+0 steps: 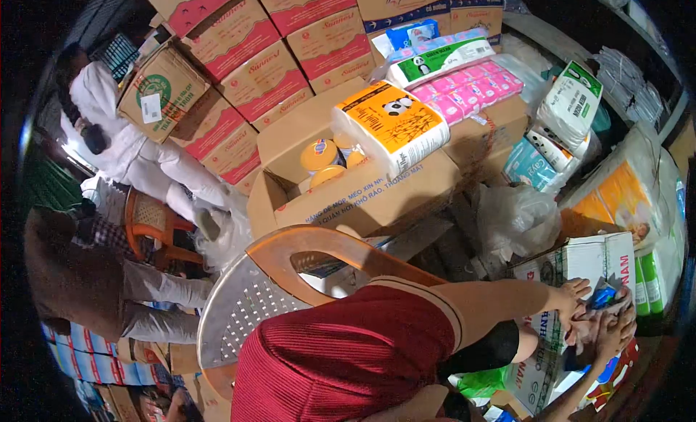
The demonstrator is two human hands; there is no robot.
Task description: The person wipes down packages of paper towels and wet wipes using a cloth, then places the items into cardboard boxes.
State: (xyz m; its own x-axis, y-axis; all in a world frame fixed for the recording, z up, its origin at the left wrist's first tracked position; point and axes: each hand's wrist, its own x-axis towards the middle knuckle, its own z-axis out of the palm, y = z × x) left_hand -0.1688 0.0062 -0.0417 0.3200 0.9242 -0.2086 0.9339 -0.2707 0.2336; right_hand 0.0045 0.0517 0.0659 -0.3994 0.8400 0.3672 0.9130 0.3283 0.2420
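At the right, both my hands meet over a white printed carton (541, 342). My left hand (568, 302) reaches across from the red sleeve, its fingers curled at the near side of a small blue packet (602, 297) with crumpled, pale wrapping. My right hand (616, 336) comes up from the lower edge, its fingers bent against the other side of the wrapping. The packet's kind cannot be made out, and the fingers partly hide it. Beneath my right forearm lie more blue and red packages (609, 378), and a green bag (482, 383) is beside the carton.
An orange-framed chair (319, 241) stands close by my body. Behind it is an open cardboard box (362, 204) holding yellow-lidded tubs (321, 155), with an orange tissue pack (391, 121) on top. Stacked cartons (264, 81) rise behind. Two people (138, 146) are at the left.
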